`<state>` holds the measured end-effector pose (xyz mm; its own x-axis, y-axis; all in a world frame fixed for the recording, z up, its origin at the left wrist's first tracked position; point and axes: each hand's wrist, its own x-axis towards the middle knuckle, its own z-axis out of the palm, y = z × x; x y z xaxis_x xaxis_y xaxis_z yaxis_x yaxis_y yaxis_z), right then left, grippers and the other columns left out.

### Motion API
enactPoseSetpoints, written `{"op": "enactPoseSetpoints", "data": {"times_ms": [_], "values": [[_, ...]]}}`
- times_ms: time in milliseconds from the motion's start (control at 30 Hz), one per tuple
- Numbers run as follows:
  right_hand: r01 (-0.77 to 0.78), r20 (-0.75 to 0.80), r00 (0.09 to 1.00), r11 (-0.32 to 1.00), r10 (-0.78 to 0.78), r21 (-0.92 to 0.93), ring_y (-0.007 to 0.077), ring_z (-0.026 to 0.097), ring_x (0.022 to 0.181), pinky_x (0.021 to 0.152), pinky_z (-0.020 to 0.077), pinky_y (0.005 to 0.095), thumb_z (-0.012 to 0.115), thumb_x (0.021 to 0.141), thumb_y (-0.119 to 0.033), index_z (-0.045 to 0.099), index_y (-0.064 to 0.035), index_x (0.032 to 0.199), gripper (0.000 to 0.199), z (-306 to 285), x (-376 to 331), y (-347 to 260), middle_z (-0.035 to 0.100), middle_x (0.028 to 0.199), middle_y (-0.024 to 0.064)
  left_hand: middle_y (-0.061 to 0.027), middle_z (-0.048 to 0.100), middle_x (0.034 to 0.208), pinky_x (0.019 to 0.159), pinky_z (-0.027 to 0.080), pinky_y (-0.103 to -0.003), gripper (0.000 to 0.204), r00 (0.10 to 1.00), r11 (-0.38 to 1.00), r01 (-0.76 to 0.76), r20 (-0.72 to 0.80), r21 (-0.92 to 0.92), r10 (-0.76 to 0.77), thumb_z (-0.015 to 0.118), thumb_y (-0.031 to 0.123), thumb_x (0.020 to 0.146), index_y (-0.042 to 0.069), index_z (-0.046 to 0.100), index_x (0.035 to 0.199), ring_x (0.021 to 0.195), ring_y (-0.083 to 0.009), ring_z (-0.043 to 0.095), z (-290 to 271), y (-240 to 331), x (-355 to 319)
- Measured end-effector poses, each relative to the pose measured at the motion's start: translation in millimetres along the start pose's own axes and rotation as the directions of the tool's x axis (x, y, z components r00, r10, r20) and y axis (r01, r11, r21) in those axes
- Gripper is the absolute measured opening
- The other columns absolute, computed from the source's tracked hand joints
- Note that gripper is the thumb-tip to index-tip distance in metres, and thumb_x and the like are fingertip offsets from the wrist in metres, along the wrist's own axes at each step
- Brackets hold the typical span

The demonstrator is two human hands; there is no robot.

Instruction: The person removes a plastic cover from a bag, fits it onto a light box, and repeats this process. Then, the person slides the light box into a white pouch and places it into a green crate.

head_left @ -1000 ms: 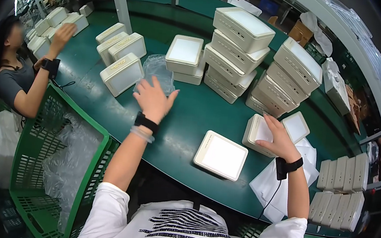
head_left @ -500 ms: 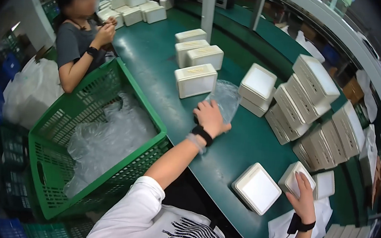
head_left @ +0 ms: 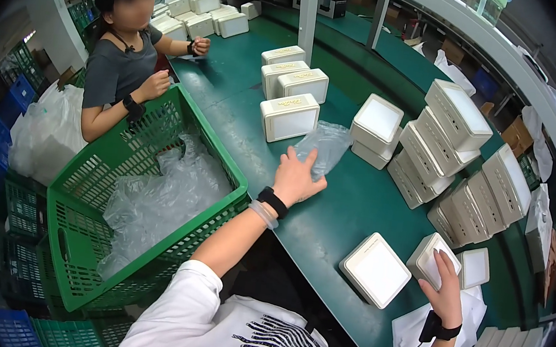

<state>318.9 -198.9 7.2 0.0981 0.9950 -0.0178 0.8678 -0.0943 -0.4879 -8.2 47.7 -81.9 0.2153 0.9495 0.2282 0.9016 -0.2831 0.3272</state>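
Observation:
My left hand [head_left: 296,177] reaches over the green table with its fingers spread against a crumpled clear plastic bag [head_left: 330,145]. The bag lies beside an upright white box [head_left: 289,117] with gold-coloured marks on its top edge. At the lower right, my right hand [head_left: 444,286] is closed over a small cream-white box [head_left: 426,260], fingers across its pale face and thumb at its near side. Left of that hand lies a larger white box [head_left: 376,270] with its pale face up. Another small box [head_left: 474,269] sits just beyond my right fingers.
A green crate [head_left: 141,250] of clear plastic bags [head_left: 167,196] stands at the table's left edge. A co-worker [head_left: 124,56] is beyond it. Stacked white boxes [head_left: 443,150] line the right side; more boxes [head_left: 202,20] lie at the far end. White sheets [head_left: 434,332] lie beneath my right wrist.
My left hand has drawn back a little toward me and left, and the plastic bag looks more bunched. My right hand stays on its box. The co-worker's hands have moved apart.

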Motion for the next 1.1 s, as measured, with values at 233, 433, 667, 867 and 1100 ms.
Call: {"op": "enactPoseSetpoints", "data": {"times_ms": [233,433,667,867,1100], "values": [[0.027,-0.029,0.999,0.999,-0.028,-0.038,0.0383,0.044,0.125,0.106,0.0347,0.0390,0.070,0.072,-0.011,0.045,-0.0039,0.135,0.068,0.5,-9.8,-1.1,0.044,0.138,0.0204,-0.0194,0.065,0.085,0.062,0.052,-0.045,0.035,0.984,0.989,-0.093,-0.164,-0.116,0.073,0.057,0.018,0.085,0.003,0.057,0.117,0.069,-0.0368,0.064,-2.5,-43.3,0.2],[0.151,-0.035,0.989,0.957,-0.147,0.246,0.0301,0.046,0.126,0.102,0.0371,0.0358,0.073,0.072,-0.014,0.042,-0.0062,0.139,0.074,-7.7,-0.6,-28.5,0.047,0.137,0.0166,-0.0146,0.065,0.107,0.069,0.055,-0.030,0.037,0.903,-0.124,0.428,0.420,-0.895,0.088,0.051,0.024,0.096,-0.005,0.054,0.119,0.092,-0.0243,0.066,-66.7,-9.7,-75.1],[0.171,-0.204,0.907,-0.121,-0.368,0.978,0.0274,0.028,0.138,0.110,0.0255,0.0429,0.087,0.062,-0.029,0.000,-0.0157,0.151,0.125,15.7,39.7,-99.5,0.026,0.151,0.0145,-0.0169,0.058,0.119,0.080,0.053,-0.033,0.041,0.765,-0.468,0.606,0.312,-0.643,0.563,0.055,0.017,0.094,-0.005,0.044,0.127,0.105,-0.0253,0.061,-70.2,66.5,-132.5],[-0.055,-0.073,0.870,-0.244,-0.488,0.968,0.0288,0.025,0.140,0.113,0.0218,0.0403,0.089,0.058,-0.042,0.004,-0.0166,0.151,0.128,34.1,47.6,-105.1,0.021,0.152,0.0165,-0.0139,0.056,0.122,0.088,0.050,-0.035,0.043,0.636,-0.398,0.734,0.349,-0.551,0.689,0.058,0.011,0.092,-0.002,0.042,0.129,0.108,-0.0242,0.059,-73.5,86.5,-137.5],[0.441,-0.023,0.756,0.483,-0.654,0.756,0.0271,0.029,0.136,0.112,0.0243,0.0369,0.086,0.064,-0.027,0.018,-0.0064,0.148,0.110,102.3,20.0,-106.1,0.030,0.148,0.0132,-0.0121,0.054,0.125,0.096,0.044,-0.038,0.045,0.681,-0.412,0.706,0.392,-0.576,0.619,0.056,0.005,0.090,-0.001,0.040,0.132,0.114,-0.0237,0.054,-73.7,80.7,-142.8]]}}
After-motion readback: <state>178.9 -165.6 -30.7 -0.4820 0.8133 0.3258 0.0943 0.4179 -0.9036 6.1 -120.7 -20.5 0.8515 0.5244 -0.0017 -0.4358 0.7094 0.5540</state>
